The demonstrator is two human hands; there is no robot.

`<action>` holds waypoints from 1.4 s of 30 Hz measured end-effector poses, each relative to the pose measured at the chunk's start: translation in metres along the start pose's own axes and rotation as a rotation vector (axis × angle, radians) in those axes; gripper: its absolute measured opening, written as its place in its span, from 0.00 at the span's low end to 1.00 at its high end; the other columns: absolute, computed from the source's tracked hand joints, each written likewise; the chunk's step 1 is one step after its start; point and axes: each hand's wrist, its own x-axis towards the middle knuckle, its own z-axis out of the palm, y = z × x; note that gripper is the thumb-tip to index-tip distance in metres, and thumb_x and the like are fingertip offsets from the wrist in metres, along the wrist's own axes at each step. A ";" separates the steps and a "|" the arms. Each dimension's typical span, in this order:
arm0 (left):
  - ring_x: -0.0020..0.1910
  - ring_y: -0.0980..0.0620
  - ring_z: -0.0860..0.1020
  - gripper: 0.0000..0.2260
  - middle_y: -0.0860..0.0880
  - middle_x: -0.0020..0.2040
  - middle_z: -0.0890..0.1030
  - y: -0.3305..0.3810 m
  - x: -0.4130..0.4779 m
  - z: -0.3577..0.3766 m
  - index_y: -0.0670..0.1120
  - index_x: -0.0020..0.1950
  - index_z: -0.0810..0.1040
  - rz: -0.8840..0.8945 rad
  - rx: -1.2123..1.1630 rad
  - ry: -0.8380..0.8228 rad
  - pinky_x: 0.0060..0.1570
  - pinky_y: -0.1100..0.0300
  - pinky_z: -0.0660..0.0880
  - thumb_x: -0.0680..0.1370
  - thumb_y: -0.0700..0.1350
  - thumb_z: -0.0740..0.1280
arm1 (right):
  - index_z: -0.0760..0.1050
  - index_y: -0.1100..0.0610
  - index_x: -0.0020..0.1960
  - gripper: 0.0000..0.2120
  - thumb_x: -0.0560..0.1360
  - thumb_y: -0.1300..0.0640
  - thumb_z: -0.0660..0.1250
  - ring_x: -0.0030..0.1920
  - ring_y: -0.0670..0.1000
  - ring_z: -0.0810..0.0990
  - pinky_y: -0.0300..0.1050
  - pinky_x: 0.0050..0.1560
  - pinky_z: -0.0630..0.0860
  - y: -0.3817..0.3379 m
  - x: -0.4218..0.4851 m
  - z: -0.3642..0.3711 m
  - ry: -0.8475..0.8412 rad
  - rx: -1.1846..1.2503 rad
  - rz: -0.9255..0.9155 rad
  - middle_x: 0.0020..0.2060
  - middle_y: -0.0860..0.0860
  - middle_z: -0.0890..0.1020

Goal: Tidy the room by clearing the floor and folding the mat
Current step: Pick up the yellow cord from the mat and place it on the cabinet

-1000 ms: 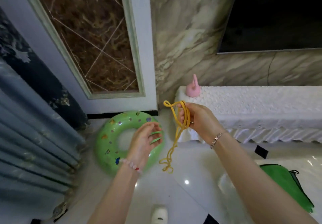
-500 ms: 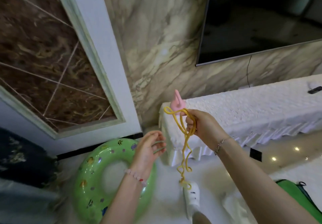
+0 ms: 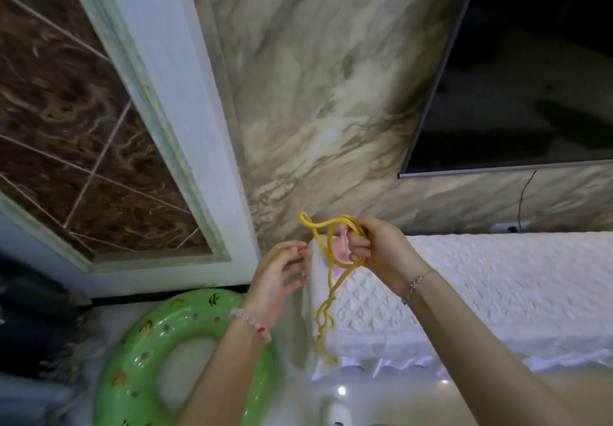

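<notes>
A yellow rope (image 3: 326, 296) is looped round the curled fingers of my right hand (image 3: 378, 251), and its tangled tail hangs down in front of the white cabinet corner. My left hand (image 3: 282, 273) hovers just left of the loops with its fingers loosely bent and holds nothing. A pink toy (image 3: 341, 254) stands on the cabinet top behind the loops, partly hidden by them. A green inflatable swim ring (image 3: 149, 352) lies on the floor at the lower left, under my left forearm.
A low cabinet under a white quilted cover (image 3: 497, 286) runs along the marble wall on the right. A dark television (image 3: 530, 77) hangs above it. A white slipper (image 3: 335, 414) shows at the bottom edge. Dark curtain fabric (image 3: 36, 326) fills the left side.
My view has swung up and nearer to the cabinet. My right hand keeps the rope loops and has risen to the cabinet corner. My left hand has followed close beside it. The green mat has left view.
</notes>
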 end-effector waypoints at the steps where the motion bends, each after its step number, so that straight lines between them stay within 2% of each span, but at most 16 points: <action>1: 0.43 0.51 0.77 0.08 0.46 0.47 0.80 0.002 0.007 0.003 0.46 0.50 0.76 0.007 0.019 0.009 0.45 0.59 0.73 0.79 0.38 0.58 | 0.72 0.59 0.38 0.17 0.80 0.58 0.50 0.20 0.43 0.56 0.41 0.31 0.59 -0.007 0.009 -0.002 -0.010 0.010 0.008 0.21 0.45 0.59; 3: 0.47 0.53 0.76 0.12 0.46 0.55 0.77 0.001 0.025 0.004 0.45 0.59 0.73 0.019 0.123 0.008 0.44 0.63 0.72 0.78 0.35 0.61 | 0.71 0.59 0.37 0.17 0.80 0.59 0.50 0.19 0.43 0.56 0.40 0.29 0.59 -0.021 0.024 -0.003 -0.022 0.021 0.014 0.20 0.45 0.58; 5: 0.59 0.52 0.72 0.28 0.50 0.64 0.70 -0.004 0.044 0.006 0.47 0.70 0.65 0.049 0.338 -0.054 0.50 0.64 0.70 0.72 0.36 0.70 | 0.71 0.58 0.37 0.15 0.79 0.59 0.50 0.19 0.43 0.55 0.37 0.27 0.61 -0.034 0.035 -0.003 -0.042 0.026 0.006 0.20 0.44 0.58; 7: 0.65 0.59 0.66 0.40 0.55 0.66 0.66 -0.008 0.060 0.014 0.51 0.73 0.59 0.086 0.490 -0.170 0.57 0.67 0.64 0.67 0.39 0.75 | 0.70 0.58 0.38 0.15 0.79 0.58 0.50 0.19 0.43 0.55 0.36 0.25 0.62 -0.045 0.044 -0.002 -0.077 0.052 0.014 0.20 0.44 0.58; 10: 0.53 0.73 0.70 0.34 0.58 0.59 0.71 -0.012 0.083 0.037 0.51 0.66 0.63 0.144 0.501 -0.213 0.50 0.77 0.67 0.67 0.36 0.76 | 0.69 0.58 0.38 0.15 0.79 0.57 0.50 0.18 0.42 0.55 0.35 0.24 0.63 -0.060 0.053 0.001 -0.120 0.136 0.043 0.19 0.44 0.59; 13: 0.53 0.65 0.75 0.24 0.55 0.56 0.76 -0.022 0.110 0.050 0.50 0.59 0.72 0.142 0.565 -0.211 0.55 0.67 0.71 0.66 0.42 0.77 | 0.69 0.57 0.38 0.14 0.79 0.55 0.50 0.19 0.42 0.56 0.36 0.26 0.62 -0.073 0.060 -0.004 -0.128 0.174 0.043 0.19 0.43 0.59; 15: 0.45 0.64 0.76 0.12 0.52 0.47 0.78 -0.028 0.122 0.046 0.47 0.52 0.77 0.066 0.624 -0.278 0.50 0.65 0.71 0.70 0.45 0.73 | 0.69 0.57 0.38 0.14 0.78 0.55 0.51 0.18 0.42 0.56 0.35 0.25 0.61 -0.082 0.063 -0.015 -0.103 0.197 0.024 0.19 0.43 0.59; 18: 0.37 0.62 0.72 0.15 0.55 0.37 0.76 -0.041 0.132 0.024 0.46 0.43 0.78 0.016 0.693 -0.237 0.42 0.65 0.68 0.65 0.56 0.68 | 0.68 0.57 0.38 0.11 0.76 0.55 0.53 0.17 0.41 0.56 0.35 0.23 0.61 -0.095 0.066 -0.037 -0.021 0.222 -0.036 0.18 0.43 0.60; 20: 0.33 0.59 0.67 0.12 0.53 0.31 0.72 -0.043 0.133 0.004 0.47 0.35 0.73 0.006 0.703 -0.178 0.35 0.65 0.65 0.67 0.52 0.72 | 0.68 0.57 0.37 0.14 0.79 0.56 0.50 0.17 0.41 0.56 0.34 0.22 0.61 -0.100 0.067 -0.054 0.076 0.180 -0.075 0.18 0.43 0.59; 24: 0.29 0.64 0.73 0.08 0.52 0.31 0.76 -0.030 0.132 -0.034 0.44 0.37 0.74 0.012 0.727 -0.253 0.34 0.71 0.69 0.76 0.38 0.67 | 0.67 0.59 0.36 0.18 0.81 0.56 0.48 0.16 0.41 0.56 0.33 0.19 0.58 -0.099 0.068 -0.084 0.285 0.099 -0.103 0.16 0.45 0.60; 28: 0.33 0.56 0.75 0.07 0.54 0.26 0.76 -0.002 0.133 -0.057 0.46 0.39 0.81 0.099 0.754 -0.211 0.40 0.60 0.71 0.77 0.41 0.67 | 0.69 0.59 0.36 0.17 0.81 0.55 0.52 0.19 0.42 0.59 0.33 0.19 0.58 -0.087 0.077 -0.096 0.429 0.043 -0.123 0.21 0.49 0.63; 30: 0.34 0.54 0.73 0.08 0.54 0.27 0.75 0.015 0.132 -0.054 0.50 0.39 0.82 0.166 0.770 -0.176 0.39 0.57 0.70 0.77 0.43 0.67 | 0.73 0.58 0.39 0.15 0.80 0.55 0.55 0.24 0.44 0.61 0.33 0.23 0.59 -0.077 0.082 -0.088 0.445 -0.121 -0.157 0.28 0.51 0.64; 33: 0.30 0.59 0.70 0.08 0.55 0.26 0.73 0.041 0.123 -0.033 0.50 0.39 0.81 0.297 0.794 -0.196 0.35 0.63 0.68 0.77 0.42 0.66 | 0.76 0.63 0.45 0.09 0.78 0.58 0.61 0.30 0.45 0.64 0.34 0.29 0.64 -0.061 0.081 -0.061 0.307 -0.404 -0.204 0.30 0.50 0.66; 36: 0.29 0.64 0.70 0.08 0.59 0.27 0.75 0.063 0.108 -0.012 0.52 0.39 0.80 0.380 0.838 -0.258 0.34 0.68 0.67 0.77 0.43 0.66 | 0.73 0.59 0.45 0.02 0.75 0.63 0.66 0.30 0.41 0.71 0.30 0.32 0.68 -0.046 0.080 -0.027 0.094 -0.549 -0.201 0.32 0.48 0.71; 39: 0.32 0.65 0.72 0.06 0.61 0.30 0.77 0.076 0.094 0.001 0.49 0.43 0.81 0.451 0.901 -0.303 0.37 0.67 0.68 0.77 0.44 0.66 | 0.75 0.57 0.47 0.10 0.70 0.68 0.71 0.32 0.35 0.75 0.28 0.37 0.72 -0.028 0.083 0.000 -0.094 -0.542 -0.192 0.35 0.47 0.78; 42: 0.38 0.62 0.77 0.05 0.54 0.38 0.83 0.078 0.087 0.006 0.49 0.45 0.83 0.498 0.984 -0.233 0.43 0.64 0.71 0.76 0.47 0.67 | 0.78 0.51 0.45 0.11 0.69 0.64 0.73 0.36 0.37 0.78 0.33 0.43 0.74 -0.011 0.085 0.015 -0.166 -0.541 -0.170 0.34 0.43 0.81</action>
